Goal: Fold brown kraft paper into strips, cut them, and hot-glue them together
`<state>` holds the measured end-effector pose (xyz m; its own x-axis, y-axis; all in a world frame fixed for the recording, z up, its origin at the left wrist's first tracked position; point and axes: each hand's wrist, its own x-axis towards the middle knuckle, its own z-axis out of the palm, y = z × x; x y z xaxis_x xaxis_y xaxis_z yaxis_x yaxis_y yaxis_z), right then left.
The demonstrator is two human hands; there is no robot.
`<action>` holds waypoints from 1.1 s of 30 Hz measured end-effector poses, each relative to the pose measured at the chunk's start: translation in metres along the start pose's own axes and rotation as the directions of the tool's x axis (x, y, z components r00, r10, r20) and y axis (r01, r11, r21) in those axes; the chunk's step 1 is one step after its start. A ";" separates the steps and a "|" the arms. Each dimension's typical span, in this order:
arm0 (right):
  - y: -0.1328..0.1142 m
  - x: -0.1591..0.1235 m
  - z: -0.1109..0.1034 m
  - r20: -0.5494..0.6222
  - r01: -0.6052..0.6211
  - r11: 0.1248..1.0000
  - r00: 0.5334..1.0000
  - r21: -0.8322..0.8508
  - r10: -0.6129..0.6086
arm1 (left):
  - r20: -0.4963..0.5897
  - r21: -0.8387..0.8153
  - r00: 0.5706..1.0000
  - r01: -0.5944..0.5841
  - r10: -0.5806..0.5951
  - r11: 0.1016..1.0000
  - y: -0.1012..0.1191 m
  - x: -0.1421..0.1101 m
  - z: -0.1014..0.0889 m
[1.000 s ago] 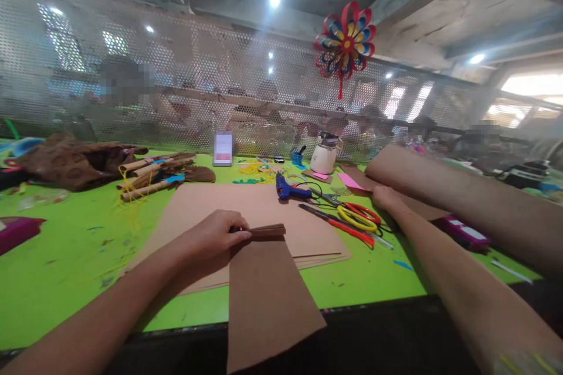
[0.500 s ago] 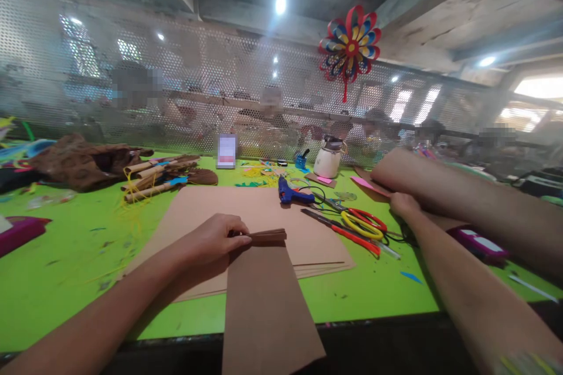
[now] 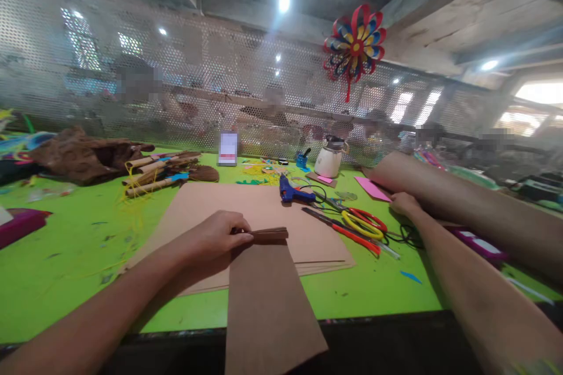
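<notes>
Currently, the left grip (image 3: pixel 222 232) is closed on the folded end of the brown paper strip (image 3: pixel 270 302), above the stacked sheets (image 3: pixel 206 205) on the surface (image 3: pixel 382 296); the right grip (image 3: pixel 405 204) sits just beside the pink paper (image 3: pixel 372 188), though whether it holds anything I cannot tell.

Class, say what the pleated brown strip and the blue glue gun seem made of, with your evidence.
Pleated brown strip: likely matte paper or thin card, since its stacked folds keep straight edges.
Blue glue gun: probably hard plastic, smooth-looking and evenly coloured; its exact gloss is unclear.
</notes>
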<state>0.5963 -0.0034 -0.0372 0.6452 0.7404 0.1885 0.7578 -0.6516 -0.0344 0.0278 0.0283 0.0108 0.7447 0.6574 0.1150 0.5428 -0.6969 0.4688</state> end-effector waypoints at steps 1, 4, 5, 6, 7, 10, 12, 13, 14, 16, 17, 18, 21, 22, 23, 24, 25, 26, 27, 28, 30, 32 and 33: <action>0.000 -0.002 -0.004 0.023 -0.003 1.000 1.000 -0.007 0.004 | 0.001 -0.001 1.000 -0.003 0.003 1.000 0.000 0.000 0.000; -0.006 -0.012 -0.020 0.045 0.012 1.000 0.999 -0.019 -0.011 | -0.002 -0.006 1.000 -0.019 0.019 1.000 -0.004 0.001 0.002; -0.009 -0.016 -0.027 0.038 0.026 1.000 0.999 -0.014 -0.026 | -0.004 -0.005 1.000 -0.028 0.028 1.000 -0.006 0.002 0.003; -0.014 -0.021 -0.033 0.030 0.046 0.999 0.999 -0.006 -0.046 | -0.007 -0.001 0.999 -0.036 0.036 0.999 -0.008 0.003 0.004; -0.019 -0.028 -0.040 0.020 0.071 0.997 0.997 0.006 -0.071 | -0.007 0.007 0.999 -0.043 0.043 0.999 -0.009 0.003 0.004; -0.041 -0.053 -0.060 0.013 0.198 0.978 0.980 0.066 -0.199 | -0.003 0.033 0.998 -0.067 0.067 0.997 -0.011 0.004 0.003; -0.057 -0.075 -0.069 0.056 0.324 0.938 0.941 0.127 -0.333 | -0.002 0.041 0.997 -0.082 0.082 0.996 -0.010 0.003 0.002; -0.065 -0.087 -0.072 0.094 0.383 0.910 0.912 0.157 -0.400 | -0.003 0.042 0.996 -0.084 0.084 0.996 -0.010 0.003 0.001; -0.072 -0.098 -0.073 0.139 0.432 0.884 0.878 0.181 -0.457 | -0.003 0.041 0.997 -0.081 0.082 0.996 -0.010 0.003 0.001; -0.083 -0.117 -0.072 0.198 0.483 0.852 0.831 0.205 -0.519 | 0.002 0.033 0.997 -0.075 0.075 0.997 -0.011 0.004 0.001; -0.087 -0.124 -0.071 0.208 0.491 0.847 0.823 0.205 -0.528 | 0.003 0.028 0.997 -0.076 0.076 0.997 -0.012 0.004 0.001; -0.090 -0.129 -0.069 0.208 0.493 0.846 0.823 0.200 -0.529 | 0.004 0.022 0.997 -0.079 0.079 0.997 -0.013 0.004 0.002; -0.095 -0.132 -0.063 0.181 0.487 0.854 0.837 0.183 -0.517 | -0.004 0.002 0.996 -0.085 0.085 0.996 -0.015 0.005 0.003; -0.095 -0.131 -0.061 0.168 0.488 0.854 0.840 0.182 -0.516 | -0.006 -0.003 0.996 -0.086 0.086 0.996 -0.015 0.005 0.003; -0.096 -0.129 -0.059 0.150 0.490 0.852 0.843 0.183 -0.517 | -0.006 -0.007 0.996 -0.086 0.086 0.996 -0.015 0.004 0.003; -0.096 -0.127 -0.056 0.128 0.493 0.850 0.845 0.187 -0.519 | -0.007 -0.008 0.996 -0.086 0.086 0.996 -0.014 0.004 0.002; -0.095 -0.126 -0.054 0.103 0.495 0.848 0.849 0.192 -0.519 | -0.007 -0.008 0.996 -0.086 0.086 0.996 -0.014 0.004 0.002; -0.094 -0.124 -0.051 0.075 0.493 0.847 0.854 0.199 -0.515 | -0.006 -0.007 0.996 -0.085 0.085 0.996 -0.014 0.003 0.002; -0.092 -0.123 -0.049 0.044 0.487 0.849 0.862 0.205 -0.505 | -0.009 -0.007 0.997 -0.083 0.083 0.997 -0.013 0.003 0.002; -0.089 -0.122 -0.047 0.014 0.477 0.853 0.871 0.210 -0.491 | -0.011 -0.008 0.997 -0.083 0.083 0.997 -0.013 0.003 0.002; -0.077 -0.118 -0.047 -0.053 0.445 0.869 0.894 0.217 -0.444 | -0.012 -0.006 0.997 -0.082 0.082 0.997 -0.014 0.004 0.001; -0.059 -0.111 -0.055 -0.134 0.398 0.891 0.917 0.217 -0.377 | -0.014 -0.002 0.997 -0.081 0.081 0.997 -0.015 0.005 0.002; -0.047 -0.106 -0.062 -0.179 0.367 0.905 0.926 0.216 -0.333 | -0.017 -0.001 0.997 -0.077 0.077 0.997 -0.015 0.005 0.002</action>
<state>0.4859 -0.0615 0.0048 0.3276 0.8727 0.3621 0.9435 -0.2820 -0.1741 0.0242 0.0417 0.0025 0.7778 0.6063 0.1655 0.4831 -0.7452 0.4596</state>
